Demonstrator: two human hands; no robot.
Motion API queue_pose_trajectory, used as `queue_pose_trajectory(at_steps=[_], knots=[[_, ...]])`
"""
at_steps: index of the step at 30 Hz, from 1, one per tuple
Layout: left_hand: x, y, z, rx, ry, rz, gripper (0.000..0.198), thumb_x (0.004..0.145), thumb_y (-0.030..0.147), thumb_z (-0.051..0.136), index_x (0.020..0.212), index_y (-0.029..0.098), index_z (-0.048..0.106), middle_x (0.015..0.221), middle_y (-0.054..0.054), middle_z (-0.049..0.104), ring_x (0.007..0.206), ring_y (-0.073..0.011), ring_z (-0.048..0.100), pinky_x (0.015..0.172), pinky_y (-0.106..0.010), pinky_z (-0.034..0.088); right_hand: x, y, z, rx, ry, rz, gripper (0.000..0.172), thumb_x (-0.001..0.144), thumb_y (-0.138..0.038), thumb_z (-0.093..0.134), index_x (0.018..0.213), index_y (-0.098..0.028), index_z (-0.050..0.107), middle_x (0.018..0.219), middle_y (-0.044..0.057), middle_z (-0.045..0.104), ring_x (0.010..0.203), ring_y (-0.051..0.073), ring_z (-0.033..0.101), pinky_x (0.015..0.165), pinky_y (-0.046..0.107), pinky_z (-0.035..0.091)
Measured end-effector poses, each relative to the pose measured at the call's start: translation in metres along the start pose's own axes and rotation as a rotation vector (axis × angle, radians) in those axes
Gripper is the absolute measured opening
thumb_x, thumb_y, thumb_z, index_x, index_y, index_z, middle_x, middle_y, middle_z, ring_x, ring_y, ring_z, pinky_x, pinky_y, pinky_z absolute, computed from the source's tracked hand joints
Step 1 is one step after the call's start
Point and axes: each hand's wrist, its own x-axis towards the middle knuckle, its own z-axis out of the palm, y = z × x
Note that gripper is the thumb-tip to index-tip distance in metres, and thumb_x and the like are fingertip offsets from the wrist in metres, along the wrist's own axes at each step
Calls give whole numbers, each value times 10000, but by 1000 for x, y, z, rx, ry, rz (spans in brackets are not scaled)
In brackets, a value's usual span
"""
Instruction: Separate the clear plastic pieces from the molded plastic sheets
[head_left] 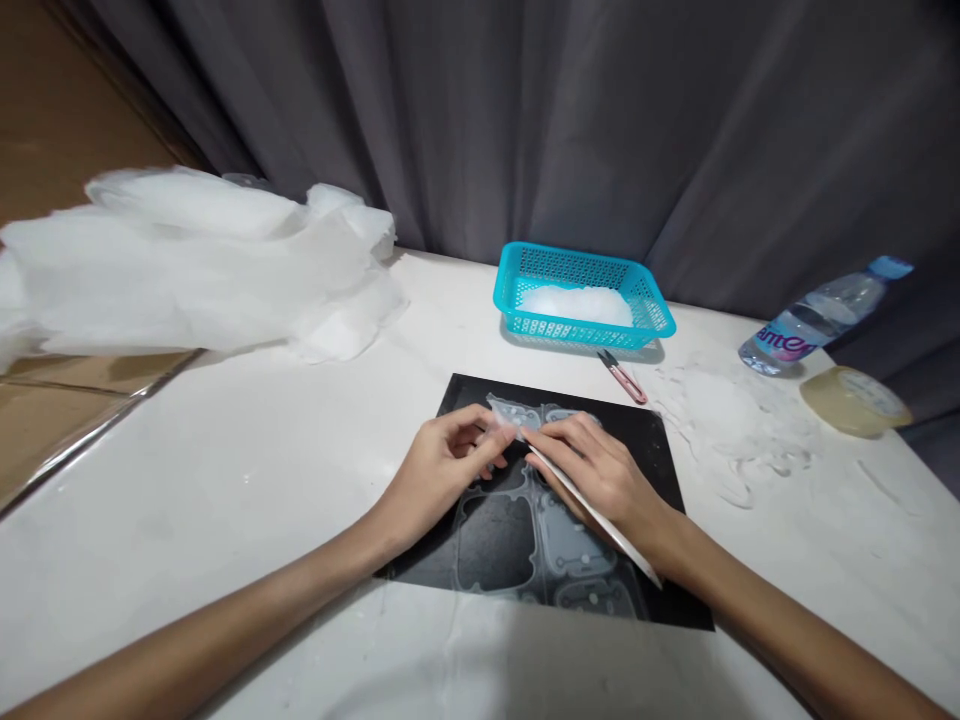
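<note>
A black mat [651, 440] lies under both my hands with a translucent moulded sheet [574, 540] on it. The sheet has rounded panels; one panel at its left middle is an open gap showing black. My left hand [439, 465] pinches a lifted, clear flap [514, 412] of the sheet near the mat's far edge. My right hand [604, 475] is closed around a long, thin white tool [634, 555], its kind unclear. The tool's far end and the right fingertips meet the sheet beside my left fingers; the exact contact is hidden.
A blue basket [660, 315] with white translucent pieces stands behind the mat. Pink-handled thread snips [626, 380] lie before it. Clear scraps [735, 430], a water bottle [817, 315] and a tape roll [855, 400] are at right. White plastic bags [187, 270] pile at left beside cardboard [75, 405].
</note>
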Motion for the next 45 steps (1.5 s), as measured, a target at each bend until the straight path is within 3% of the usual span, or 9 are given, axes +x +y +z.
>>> queue_pose_trajectory(at_steps=[6,14,25,31,36,45], knots=[[1,1,-5,46,-117,49,242,1023,407,589,932,190,646,764,15,668,718,-141,610,712,-247,486,-1,3,-5,-17,2,8,259,1043,-180,556,1271,-83,635,1033,133,707,935,209,638,826,344,560],[1,1,-6,170,-144,132,276,1049,405,528,900,192,618,806,1,646,759,-152,601,725,-264,463,0,3,-11,-70,-9,-30,271,1035,-152,555,1278,-57,624,1071,156,712,958,232,633,827,370,578],[-9,5,13,-183,-53,20,196,949,353,704,922,165,752,840,-39,768,814,-187,721,815,-289,581,-3,-7,-12,-2,17,9,324,1041,-133,510,1343,-45,586,1112,186,697,986,250,630,831,386,579],[-9,3,18,-261,-9,-66,229,926,372,731,881,153,784,845,-64,787,786,-187,728,780,-288,602,-11,-7,-2,15,32,50,384,1038,-142,506,1417,-99,547,1141,167,694,994,243,625,840,385,571],[-7,1,19,-272,31,-59,208,887,359,759,839,157,764,778,-36,756,711,-155,686,692,-247,580,-5,-11,-3,-31,66,43,335,1023,-138,544,1352,-97,587,1085,158,711,952,241,639,807,376,574],[-5,8,20,-186,68,-19,55,762,170,657,707,180,661,558,64,534,502,-82,467,488,-179,431,0,-17,-3,-119,18,1,265,1019,-132,555,1265,-51,612,1043,165,718,918,247,641,791,383,577]])
